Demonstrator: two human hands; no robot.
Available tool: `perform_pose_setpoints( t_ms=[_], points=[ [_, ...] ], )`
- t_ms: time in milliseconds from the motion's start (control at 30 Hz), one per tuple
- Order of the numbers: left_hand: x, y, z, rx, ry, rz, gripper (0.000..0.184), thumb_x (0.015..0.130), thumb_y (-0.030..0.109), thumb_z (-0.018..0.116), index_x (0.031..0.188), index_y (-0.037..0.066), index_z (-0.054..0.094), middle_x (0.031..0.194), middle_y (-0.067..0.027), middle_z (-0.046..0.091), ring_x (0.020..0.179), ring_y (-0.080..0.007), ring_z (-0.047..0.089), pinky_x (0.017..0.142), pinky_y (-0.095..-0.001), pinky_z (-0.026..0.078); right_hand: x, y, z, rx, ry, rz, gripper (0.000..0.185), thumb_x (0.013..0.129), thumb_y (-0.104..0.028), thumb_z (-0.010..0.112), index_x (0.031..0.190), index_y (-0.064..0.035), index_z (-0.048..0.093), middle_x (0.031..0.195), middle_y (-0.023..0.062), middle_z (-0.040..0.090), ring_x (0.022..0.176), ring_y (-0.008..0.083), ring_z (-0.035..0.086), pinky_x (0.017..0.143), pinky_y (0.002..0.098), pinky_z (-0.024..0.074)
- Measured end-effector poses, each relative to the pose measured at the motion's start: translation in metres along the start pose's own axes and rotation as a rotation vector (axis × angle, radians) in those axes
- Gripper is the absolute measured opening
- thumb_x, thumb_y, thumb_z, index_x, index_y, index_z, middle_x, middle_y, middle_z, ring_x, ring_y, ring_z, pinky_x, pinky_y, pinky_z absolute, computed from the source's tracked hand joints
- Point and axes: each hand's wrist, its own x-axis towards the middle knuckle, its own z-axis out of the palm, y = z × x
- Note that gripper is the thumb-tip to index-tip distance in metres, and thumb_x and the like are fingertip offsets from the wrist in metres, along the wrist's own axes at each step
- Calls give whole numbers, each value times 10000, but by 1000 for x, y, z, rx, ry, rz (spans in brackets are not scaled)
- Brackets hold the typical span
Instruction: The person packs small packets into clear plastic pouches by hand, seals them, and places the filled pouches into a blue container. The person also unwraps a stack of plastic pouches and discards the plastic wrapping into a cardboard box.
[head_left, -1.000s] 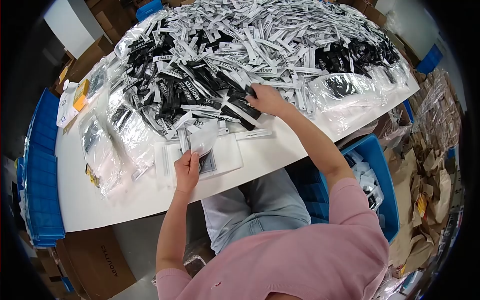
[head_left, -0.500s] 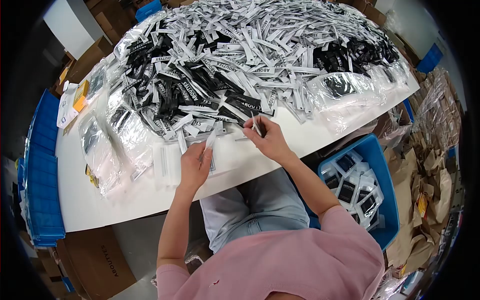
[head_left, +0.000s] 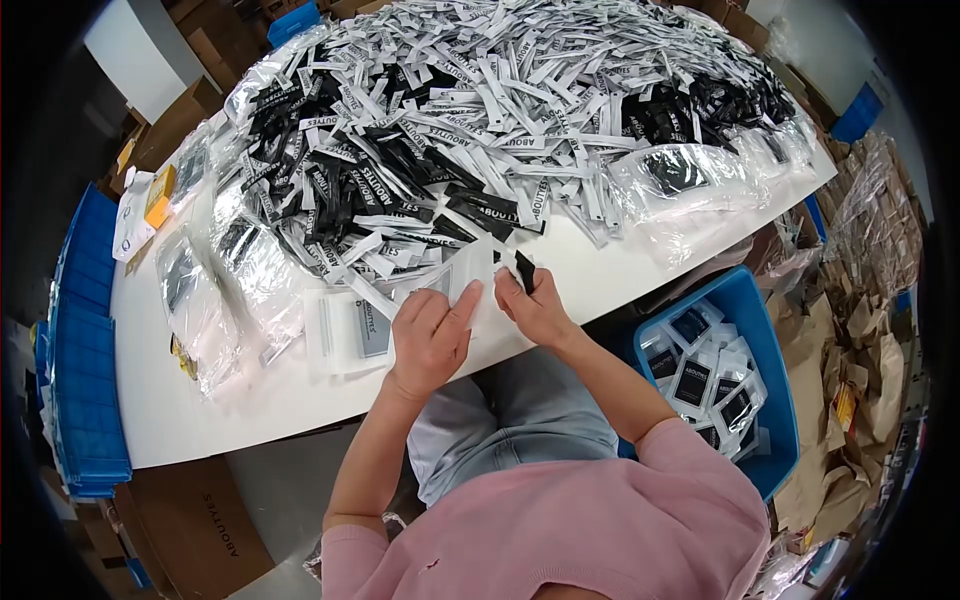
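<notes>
My left hand [head_left: 432, 335] is closed on a translucent plastic pouch [head_left: 468, 262], pinched near its edge over the front of the table. Close beside it, my right hand [head_left: 537, 308] grips a small black packet [head_left: 524, 268] between thumb and fingers, with a white one partly hidden by it. Both hands nearly meet at the pouch. Left of my left hand lies a stack of pouches [head_left: 338, 340], the top one with a grey ABOUTYES print. Just beyond my hands spreads a big heap of narrow black and white stick packets [head_left: 500, 120].
Clear bags of pouches lie on the table [head_left: 200, 410] at left [head_left: 265, 285] and right [head_left: 690, 185]. A blue bin [head_left: 780, 440] of filled pouches stands by my right side. Blue trays [head_left: 85, 350] line the left edge; a yellow box [head_left: 160, 195] sits there too. Brown paper [head_left: 815, 400] lies at right.
My left hand has moved right and now holds a pouch up near my right hand. My right hand has come slightly lower, with a black packet showing in it.
</notes>
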Motion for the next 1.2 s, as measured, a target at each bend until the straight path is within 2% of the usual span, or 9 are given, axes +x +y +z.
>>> perform_pose_setpoints(
  t_ms=[333,433,500,533,633,767,900,1067,1200],
  points=[
    [-1,2,-3,134,-119,183,453,575,82,647,1023,23,621,630,-32,380,582,-205,442,509,-312,384,5,-24,-23,166,-184,403,231,840,-222,614,711,-39,558,458,6,468,359,63,418,328,210,287],
    [1,16,1,10,-193,-64,459,645,153,705,1064,3,592,689,-66,474,654,-221,508,533,-306,412,5,-22,-20,-46,-124,220,247,810,-220,627,695,-12,560,493,50,512,379,136,455,390,262,357],
    [-5,27,5,-489,-120,-577,391,730,162,715,1048,-18,579,806,-77,591,748,-185,590,639,-283,493,0,-29,-15,-467,-149,-129,213,770,-197,649,724,-3,573,563,112,559,471,257,525,465,323,411],
    [-8,25,5,-488,-121,-580,391,730,162,715,1048,-18,579,806,-77,591,748,-185,590,639,-283,493,-1,-22,-10,-521,-223,-307,190,733,-176,656,797,-13,583,672,143,581,608,334,553,526,371,439],
    [-11,18,3,-941,-160,-1016,187,817,90,620,952,-35,589,828,-83,636,730,-127,613,700,-253,510,-6,-30,1,-690,-221,-426,211,716,-164,655,853,-24,576,711,140,587,657,327,571,553,384,450],
    [6,24,-10,-1270,55,-1274,119,825,24,554,915,-35,606,824,-77,639,719,-120,610,702,-261,513,-7,-26,2,-593,-248,-524,248,676,-110,647,894,-23,567,733,148,583,673,334,573,567,406,454],
    [9,25,-13,-1367,79,-1292,119,828,16,526,888,-27,619,791,-61,635,690,-111,599,660,-247,504,-5,-26,-2,-456,-272,-337,273,665,-106,670,901,-13,569,706,133,555,616,303,551,535,371,432],
    [-3,22,4,-805,35,-948,172,755,-74,519,869,-11,632,761,-26,631,660,-47,537,571,-206,444,-7,-38,9,-861,-129,-444,260,682,-125,643,900,-43,528,726,111,582,645,298,588,529,386,452],
    [0,18,-2,-717,-95,-924,182,713,-93,565,863,-20,637,752,-12,623,695,-50,540,630,-202,438,-5,-35,6,-837,-224,-566,278,671,-126,640,903,-43,510,704,94,571,647,298,585,525,388,452]
  ],
)
